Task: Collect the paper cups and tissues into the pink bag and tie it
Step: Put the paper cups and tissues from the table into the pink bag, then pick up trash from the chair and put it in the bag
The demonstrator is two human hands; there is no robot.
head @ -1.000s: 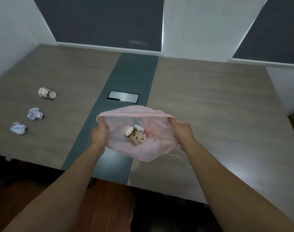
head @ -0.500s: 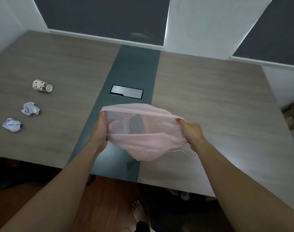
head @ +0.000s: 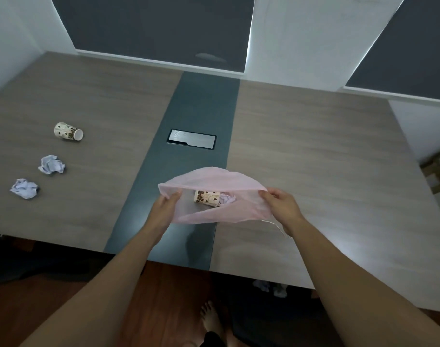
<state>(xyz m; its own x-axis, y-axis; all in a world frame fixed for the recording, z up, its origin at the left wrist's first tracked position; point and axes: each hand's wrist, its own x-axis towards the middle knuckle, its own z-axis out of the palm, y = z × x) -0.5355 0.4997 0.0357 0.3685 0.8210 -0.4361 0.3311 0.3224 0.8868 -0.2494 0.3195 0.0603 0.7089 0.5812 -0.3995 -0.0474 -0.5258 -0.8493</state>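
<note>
Pink bag flattened, loose cup, tissues left

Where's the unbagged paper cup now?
Head view: the spotted paper cup lies on its side, left on the wooden table, beyond two crumpled white tissues.

Silver hatch in dark strip of table

The left hand and right hand are pinching opposite rims of the pink bag, holding it open over the counter. A paper cup and tissue are lying inside; another cup and two crumpled tissues are lying well apart at left
</note>
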